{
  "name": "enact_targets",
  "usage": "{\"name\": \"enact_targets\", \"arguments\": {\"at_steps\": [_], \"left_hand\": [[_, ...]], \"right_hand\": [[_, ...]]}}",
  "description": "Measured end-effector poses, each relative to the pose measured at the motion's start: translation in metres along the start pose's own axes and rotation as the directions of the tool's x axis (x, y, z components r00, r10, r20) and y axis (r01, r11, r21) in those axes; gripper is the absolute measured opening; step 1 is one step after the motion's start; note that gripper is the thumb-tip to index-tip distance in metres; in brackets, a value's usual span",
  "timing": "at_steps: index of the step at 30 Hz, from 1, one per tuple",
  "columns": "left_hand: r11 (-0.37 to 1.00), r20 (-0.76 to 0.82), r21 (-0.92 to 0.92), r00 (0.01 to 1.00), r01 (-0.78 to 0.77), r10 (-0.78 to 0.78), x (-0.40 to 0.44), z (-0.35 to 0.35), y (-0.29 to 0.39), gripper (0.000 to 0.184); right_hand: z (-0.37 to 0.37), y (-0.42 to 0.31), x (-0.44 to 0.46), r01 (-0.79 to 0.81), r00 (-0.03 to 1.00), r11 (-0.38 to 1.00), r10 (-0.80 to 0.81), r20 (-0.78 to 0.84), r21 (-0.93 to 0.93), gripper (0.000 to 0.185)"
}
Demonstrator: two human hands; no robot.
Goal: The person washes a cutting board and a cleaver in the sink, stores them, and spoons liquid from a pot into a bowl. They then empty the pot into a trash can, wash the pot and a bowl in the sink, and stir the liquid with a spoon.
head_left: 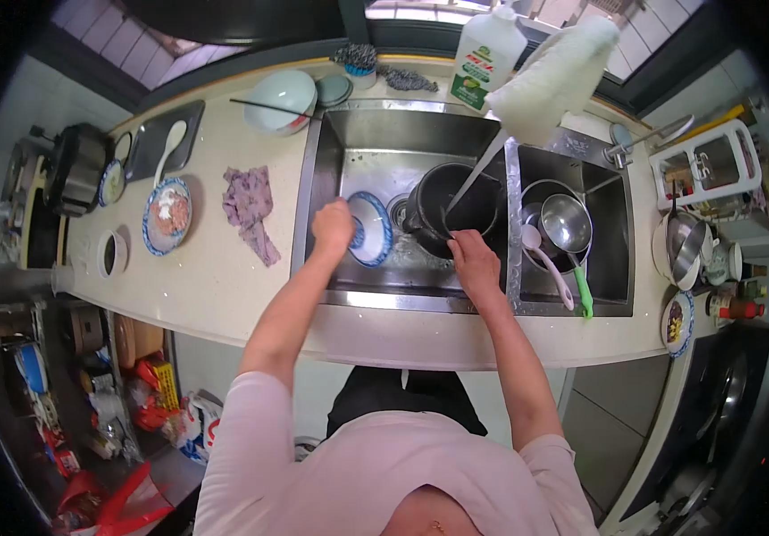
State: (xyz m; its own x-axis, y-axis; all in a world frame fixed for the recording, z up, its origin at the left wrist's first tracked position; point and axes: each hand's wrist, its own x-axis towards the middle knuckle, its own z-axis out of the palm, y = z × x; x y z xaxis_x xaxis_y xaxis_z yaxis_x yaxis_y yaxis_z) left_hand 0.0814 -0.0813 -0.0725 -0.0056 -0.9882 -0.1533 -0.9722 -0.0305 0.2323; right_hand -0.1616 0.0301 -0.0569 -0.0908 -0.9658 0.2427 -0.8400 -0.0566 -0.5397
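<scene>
My left hand [334, 225] is closed at the left edge of a white bowl with a blue patterned rim [372, 229], which is tilted over the large sink basin. Part of that edge is hidden by my fingers. My right hand [476, 257] grips the near rim of a black pot [425, 210] standing in the same basin. A stream of water [477, 171] runs from the faucet, which is wrapped in a white cloth [556, 82], down into the pot.
In the right basin [612, 268] sit a metal strainer with a green handle [567, 223] and a pink ladle [547, 262]. On the left counter lie a purple rag [249, 210], a bowl of minced meat [168, 225] and a pale bowl [279, 100]. A detergent bottle [489, 55] stands behind.
</scene>
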Motion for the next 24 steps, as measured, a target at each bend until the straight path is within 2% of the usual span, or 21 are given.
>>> {"name": "enact_targets", "arguments": {"at_steps": [1,3,4,5,6,7,8,9,11,12,13,14,15,16,17,20,22,23,24], "left_hand": [[0.999,-0.113,0.012,0.992,-0.046,0.047,0.007,-0.011,-0.006,0.020],[0.988,-0.353,-0.079,0.931,-0.129,0.093,0.003,-0.055,-0.003,0.020],[0.961,-0.345,-0.244,0.938,-0.132,0.041,0.005,-0.069,0.000,0.021],[0.906,-0.325,-0.403,0.946,-0.129,-0.010,0.007,-0.081,0.001,0.023],[0.825,-0.294,-0.552,0.954,-0.121,-0.057,0.007,-0.087,0.003,0.024],[0.719,-0.179,-0.693,0.979,-0.053,-0.101,0.006,-0.087,0.009,0.026],[0.591,-0.057,-0.806,0.991,0.025,-0.121,0.004,-0.085,0.023,0.027],[0.446,0.066,-0.888,0.991,0.110,-0.114,0.003,-0.082,0.040,0.028],[0.176,0.167,-0.968,0.983,0.178,-0.073,-0.010,-0.075,0.077,0.031],[0.099,0.235,-0.966,0.971,0.237,-0.030,-0.016,-0.073,0.091,0.032],[0.023,0.301,-0.954,0.954,0.300,0.016,-0.021,-0.069,0.103,0.032],[0.007,0.365,-0.931,0.931,0.365,0.002,-0.022,-0.060,0.112,0.030],[0.066,0.379,-0.924,0.925,0.377,0.018,-0.025,-0.046,0.119,0.032],[0.084,0.376,-0.924,0.927,0.373,0.013,-0.027,-0.040,0.121,0.029],[0.104,0.371,-0.924,0.928,0.369,0.007,-0.026,-0.036,0.121,0.025],[0.476,0.320,-0.838,0.947,0.269,0.028,-0.006,-0.037,0.112,0.018],[0.776,0.139,-0.628,0.989,0.048,0.051,0.016,-0.050,0.111,0.021],[0.880,0.052,-0.471,0.995,-0.056,0.091,0.027,-0.058,0.115,0.023],[0.900,0.052,-0.424,0.990,-0.097,0.131,0.036,-0.063,0.118,0.024]], "right_hand": [[0.002,0.003,-0.001,0.019,0.997,0.996,-0.013,-0.076,0.087,0.018],[0.008,0.008,-0.003,-0.009,0.983,0.969,0.053,-0.173,0.248,0.020],[0.005,0.005,0.001,-0.011,0.973,0.945,0.085,-0.213,0.326,0.020],[0.002,0.003,0.006,-0.181,0.965,0.870,0.248,-0.089,0.459,0.021],[-0.002,0.002,0.011,-0.350,0.921,0.752,0.385,0.060,0.559,0.022],[-0.013,-0.003,0.018,-0.510,0.844,0.599,0.489,0.222,0.617,0.023],[-0.049,-0.036,0.033,-0.538,0.794,0.306,0.499,0.349,0.786,0.025],[-0.049,-0.040,0.042,-0.450,0.827,0.211,0.464,0.317,0.868,0.028],[-0.054,-0.042,0.054,-0.465,0.808,0.090,0.449,0.380,0.881,0.043],[-0.051,-0.036,0.059,-0.482,0.803,0.058,0.428,0.415,0.874,0.046],[-0.059,-0.034,0.064,-0.488,0.797,-0.083,0.363,0.483,0.869,0.034],[-0.057,-0.024,0.066,-0.482,0.793,-0.065,0.393,0.466,0.874,0.032],[-0.055,-0.013,0.065,-0.476,0.785,-0.048,0.427,0.449,0.878,0.030],[-0.059,-0.016,0.065,-0.507,0.796,0.105,0.438,0.418,0.856,0.026],[-0.057,-0.013,0.063,-0.541,0.763,0.104,0.477,0.435,0.834,0.026],[-0.053,-0.009,0.056,-0.634,0.667,0.079,0.560,0.492,0.770,0.031],[-0.043,-0.005,0.048,-0.667,0.631,0.035,0.557,0.540,0.744,0.029],[-0.040,-0.006,0.045,-0.682,0.614,0.014,0.554,0.562,0.731,0.028],[-0.037,-0.009,0.044,-0.708,0.576,-0.050,0.537,0.616,0.705,0.026]]}}
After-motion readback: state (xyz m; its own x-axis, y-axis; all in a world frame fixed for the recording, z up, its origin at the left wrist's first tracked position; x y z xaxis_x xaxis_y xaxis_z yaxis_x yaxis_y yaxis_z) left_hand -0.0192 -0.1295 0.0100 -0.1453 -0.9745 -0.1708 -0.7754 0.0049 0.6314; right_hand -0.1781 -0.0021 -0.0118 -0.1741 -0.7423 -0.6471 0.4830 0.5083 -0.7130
